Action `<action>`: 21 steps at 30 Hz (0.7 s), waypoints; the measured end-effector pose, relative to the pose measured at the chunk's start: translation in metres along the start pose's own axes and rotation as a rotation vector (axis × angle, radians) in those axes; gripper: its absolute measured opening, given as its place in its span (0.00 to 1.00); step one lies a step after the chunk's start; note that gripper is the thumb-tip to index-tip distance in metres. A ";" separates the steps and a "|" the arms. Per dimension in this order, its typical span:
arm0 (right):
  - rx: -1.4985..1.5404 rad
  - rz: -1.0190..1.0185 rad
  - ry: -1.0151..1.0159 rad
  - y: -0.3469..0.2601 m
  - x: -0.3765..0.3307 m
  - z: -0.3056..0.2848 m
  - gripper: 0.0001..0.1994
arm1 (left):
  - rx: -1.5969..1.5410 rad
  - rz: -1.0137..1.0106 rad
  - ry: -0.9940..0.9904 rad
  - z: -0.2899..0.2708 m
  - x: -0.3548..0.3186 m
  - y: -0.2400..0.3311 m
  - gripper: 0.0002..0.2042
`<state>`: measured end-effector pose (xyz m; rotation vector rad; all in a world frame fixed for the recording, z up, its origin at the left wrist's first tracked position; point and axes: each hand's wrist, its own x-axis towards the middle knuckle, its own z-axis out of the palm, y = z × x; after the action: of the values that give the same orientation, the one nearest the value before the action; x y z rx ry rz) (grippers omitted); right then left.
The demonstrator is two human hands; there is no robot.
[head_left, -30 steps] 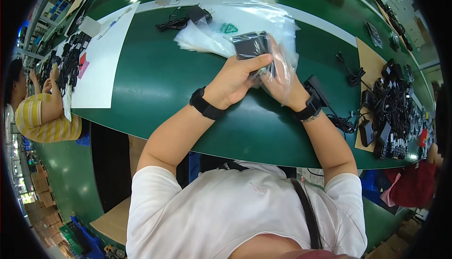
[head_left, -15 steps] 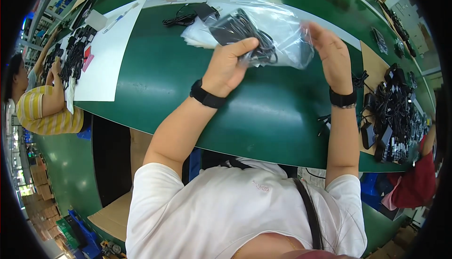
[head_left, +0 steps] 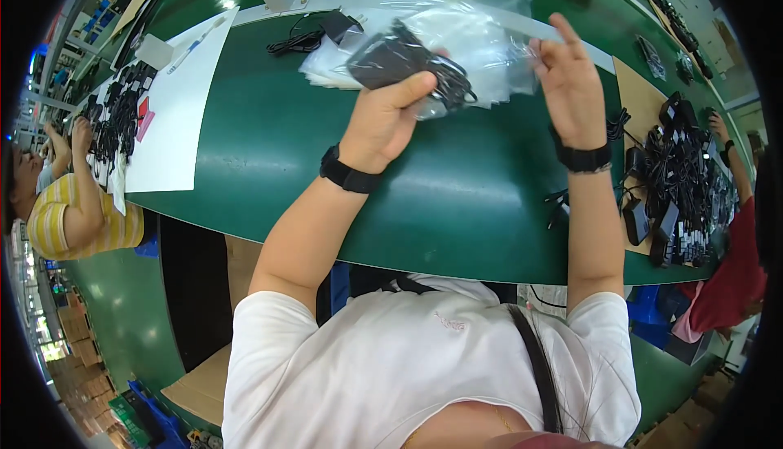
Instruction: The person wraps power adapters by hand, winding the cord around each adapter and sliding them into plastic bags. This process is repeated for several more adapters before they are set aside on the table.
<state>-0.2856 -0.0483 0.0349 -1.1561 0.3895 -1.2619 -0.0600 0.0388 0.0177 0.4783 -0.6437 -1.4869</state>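
My left hand [head_left: 383, 119] is pinching a black power adapter with its coiled cable [head_left: 408, 70], thumb pressing across the front and fingers curling behind it. The adapter is sitting inside a thin, clear plastic bag [head_left: 481, 37], glossy and crinkled, which is hanging up over the far side of the green table [head_left: 269, 163] at about twelve o'clock from my chest. My right hand [head_left: 571, 82] is lifting at one o'clock with its fingers spread and loose; its fingertips are reaching the bag's right edge, though I cannot tell whether they are actually gripping the film. I am wearing a black band on each wrist.

Under the bag, a flat stack of more clear bags [head_left: 326, 66] is lying on the smooth, shiny tabletop, and a loose black cable with a plug [head_left: 314, 33] is resting just beyond it at eleven o'clock. A big white sheet [head_left: 179, 115] is covering the table at ten o'clock, with a pen [head_left: 192, 41] lying on it. At three o'clock a tangled heap of black adapters and cords [head_left: 681, 180] is piling on a brown cardboard sheet [head_left: 640, 98]. A person in a yellow striped shirt [head_left: 69, 221] is working at nine o'clock, and another in red [head_left: 734, 278] is sitting at four o'clock.
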 end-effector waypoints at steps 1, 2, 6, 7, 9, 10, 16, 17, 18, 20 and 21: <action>0.001 0.000 -0.002 0.001 0.001 0.001 0.25 | -0.025 0.038 0.004 -0.002 0.001 0.005 0.19; 0.077 0.105 -0.055 0.002 -0.001 0.004 0.30 | 0.033 0.059 0.011 -0.004 0.002 0.007 0.22; 0.172 0.414 -0.315 0.025 -0.030 0.036 0.38 | 0.035 0.105 -0.037 0.012 -0.003 -0.004 0.29; 0.242 0.434 -0.327 0.028 -0.035 0.046 0.35 | 0.037 0.095 -0.049 0.017 -0.004 -0.008 0.29; 0.279 0.449 -0.202 0.020 -0.032 0.073 0.29 | 0.161 0.068 -0.041 0.016 -0.009 -0.017 0.29; 0.307 0.458 -0.080 0.014 -0.031 0.079 0.24 | 0.145 0.038 -0.036 0.017 -0.008 -0.018 0.30; -0.708 -0.116 0.032 0.013 -0.031 0.058 0.10 | 0.528 0.148 -0.005 0.021 -0.004 -0.006 0.33; -1.232 -0.444 -0.050 0.014 -0.032 0.055 0.08 | 0.628 0.156 -0.009 0.025 -0.004 -0.002 0.33; -1.440 -0.679 -0.097 0.018 -0.033 0.058 0.09 | 0.654 0.087 0.025 0.032 -0.007 0.000 0.26; -1.277 -0.684 -0.141 0.022 -0.037 0.065 0.08 | 0.678 0.132 0.041 0.019 -0.004 -0.005 0.20; -1.364 -0.711 -0.182 0.023 -0.037 0.065 0.07 | 0.705 0.176 0.047 0.014 -0.004 -0.006 0.15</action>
<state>-0.2347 0.0111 0.0308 -2.7211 0.7867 -1.4423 -0.0739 0.0438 0.0237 0.9629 -1.1448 -1.0493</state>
